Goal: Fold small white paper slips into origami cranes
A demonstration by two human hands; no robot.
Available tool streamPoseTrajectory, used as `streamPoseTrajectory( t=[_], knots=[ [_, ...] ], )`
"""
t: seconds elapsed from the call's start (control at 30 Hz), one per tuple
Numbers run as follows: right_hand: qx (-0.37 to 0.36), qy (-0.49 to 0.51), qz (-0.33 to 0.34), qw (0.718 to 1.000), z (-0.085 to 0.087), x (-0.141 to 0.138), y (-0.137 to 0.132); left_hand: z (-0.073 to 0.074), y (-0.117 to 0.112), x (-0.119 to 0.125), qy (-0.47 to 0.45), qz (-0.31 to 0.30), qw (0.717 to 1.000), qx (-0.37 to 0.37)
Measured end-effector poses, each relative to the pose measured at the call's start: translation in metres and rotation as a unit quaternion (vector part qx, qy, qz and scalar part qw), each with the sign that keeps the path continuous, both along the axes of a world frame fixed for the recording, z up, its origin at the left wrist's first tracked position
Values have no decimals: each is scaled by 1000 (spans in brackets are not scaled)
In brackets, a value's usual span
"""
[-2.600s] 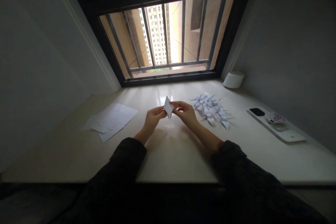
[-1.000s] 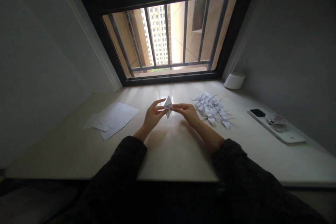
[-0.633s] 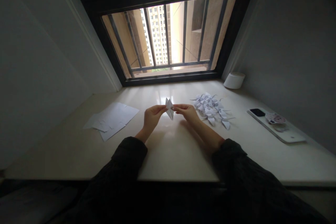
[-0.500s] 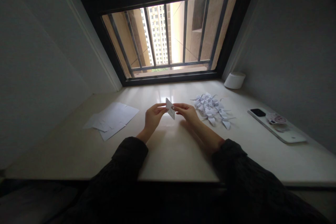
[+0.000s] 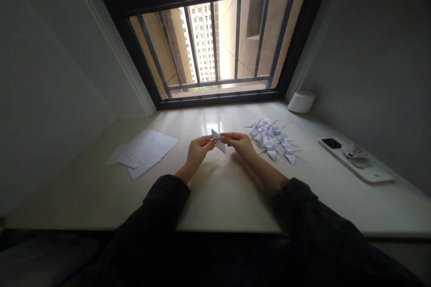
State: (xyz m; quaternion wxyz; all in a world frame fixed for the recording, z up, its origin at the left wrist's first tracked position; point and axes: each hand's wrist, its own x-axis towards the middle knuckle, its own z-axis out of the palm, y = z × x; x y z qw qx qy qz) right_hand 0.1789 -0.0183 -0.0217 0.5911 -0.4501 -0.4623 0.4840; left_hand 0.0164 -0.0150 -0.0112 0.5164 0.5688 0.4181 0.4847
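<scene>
A small folded white paper piece is held just above the pale window-ledge desk, in the middle of the view. My left hand pinches its left side with the fingertips closed. My right hand pinches its right side, fingers curled around it. Both forearms wear dark sleeves. The paper is tilted, its lower point toward the right.
A heap of several folded white paper cranes lies right of my hands. Loose white paper sheets lie to the left. A white phone with a sticker rests at the right, a white round container in the far corner. A barred window stands behind.
The folded paper has been turned and flattened between my fingers, from upright to tilted low toward the right. My hands stay in the same spot.
</scene>
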Motion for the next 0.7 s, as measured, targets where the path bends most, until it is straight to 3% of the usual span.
streamPoseTrajectory(
  t=[0.13, 0.33, 0.53, 0.7],
  knots=[
    [60, -67, -11, 996, 0, -1, -1, -2, 1, 1, -2, 16, 1000, -10],
    [182, -230, -56, 954, 2, 0, -6, -4, 1, 3, -34, 13, 998, -50],
    [158, -256, -65, 951, 2, 0, -7, -4, 0, 3, -27, 8, 999, -37],
    [96, -191, -33, 976, 1, -1, -5, -1, -1, 3, 15, 25, 999, -15]
  ],
)
